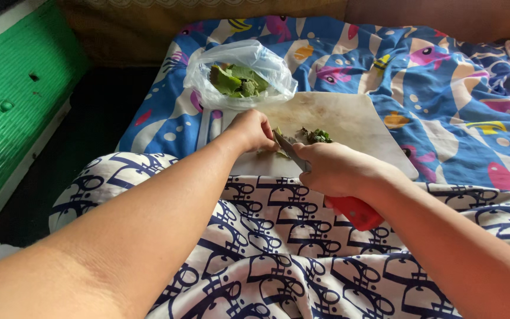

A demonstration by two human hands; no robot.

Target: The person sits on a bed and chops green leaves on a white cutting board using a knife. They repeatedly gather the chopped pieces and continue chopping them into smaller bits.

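Right hand (pixel 334 169) grip closed around a red-handled knife (pixel 354 211), the red handle sticking out below the palm, the blade (pixel 289 151) angled up and left onto the white cutting board (pixel 355 127). Left hand (pixel 254 130) at the board's near left edge, fingertips pinched together on a bit of green leaf that the blade meets. Small heap of chopped greens (pixel 318 136) on the board just beyond the blade tip. Clear plastic bag (pixel 238 74) of green leaves at the board's far left corner, mouth open. Board lies on a blue patterned bedsheet (pixel 461 100); its near edge meets white cloth with navy print (pixel 278 260) over the lap.
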